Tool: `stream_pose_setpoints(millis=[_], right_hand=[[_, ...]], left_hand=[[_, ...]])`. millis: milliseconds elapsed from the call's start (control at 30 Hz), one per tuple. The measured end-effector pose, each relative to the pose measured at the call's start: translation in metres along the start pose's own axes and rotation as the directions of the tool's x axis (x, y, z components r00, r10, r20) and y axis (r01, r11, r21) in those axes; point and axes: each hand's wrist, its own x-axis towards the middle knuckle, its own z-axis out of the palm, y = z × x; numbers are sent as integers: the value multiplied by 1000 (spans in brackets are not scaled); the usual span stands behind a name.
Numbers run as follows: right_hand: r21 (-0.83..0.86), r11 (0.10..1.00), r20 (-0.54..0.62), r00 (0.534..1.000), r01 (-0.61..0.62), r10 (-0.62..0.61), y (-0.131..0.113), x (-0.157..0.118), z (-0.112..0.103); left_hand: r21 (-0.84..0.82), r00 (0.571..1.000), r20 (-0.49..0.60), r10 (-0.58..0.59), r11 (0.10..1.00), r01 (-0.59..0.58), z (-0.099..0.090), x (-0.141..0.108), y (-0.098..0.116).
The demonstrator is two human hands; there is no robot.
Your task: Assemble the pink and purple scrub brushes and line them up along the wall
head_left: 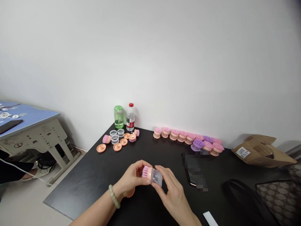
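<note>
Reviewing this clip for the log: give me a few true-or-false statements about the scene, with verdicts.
The left hand has a bead bracelet at its wrist. True.

The right hand holds a green bottle. False: the bottle stands near the wall, and both hands hold a pink-bristled brush.

Purple brushes sit among pink brushes in the row along the wall. True.

The red-capped water bottle lies on its side. False: it stands upright.
</note>
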Motion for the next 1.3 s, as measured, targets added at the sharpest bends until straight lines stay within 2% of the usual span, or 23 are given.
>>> stream_pose_setpoints(millis=[100,167,233,300,400,467,633,833,1000,1200,1300], right_hand=[[1,995,-11,995,-98,98,3,-2,3],[37,969,68,968,-245,242,7,-2,4],[99,916,195,911,-388,364,11,-2,4],[177,880,249,885,-440,393,13,0,2],[262,887,171,923,-380,345,10,3,-3],[248,910,146,941,-333,304,6,5,-5],[163,963,103,974,-215,200,7,5,-7],[142,943,122,950,-302,287,17,3,-4],[159,952,115,962,-262,246,12,3,-3],[184,931,134,946,-315,294,18,4,-3],[182,949,104,964,-259,243,15,4,-3]], left_hand=[[-8,999,31,8,1000,-8,1,0,-2],[6,999,52,9,1000,-9,3,-1,-2],[30,998,63,0,1000,-2,5,-1,-1],[31,999,47,-8,999,6,7,-1,1],[-15,999,-30,-10,1000,10,7,-2,5],[-38,997,-72,-7,999,4,6,-2,8],[-36,998,-62,-22,999,20,6,-2,11],[-28,997,-82,-4,1000,2,5,-1,7],[-30,996,-86,-3,1000,1,0,1,6],[-13,997,-83,-7,1000,6,2,1,6],[0,997,-76,-1,1000,2,0,1,5]])
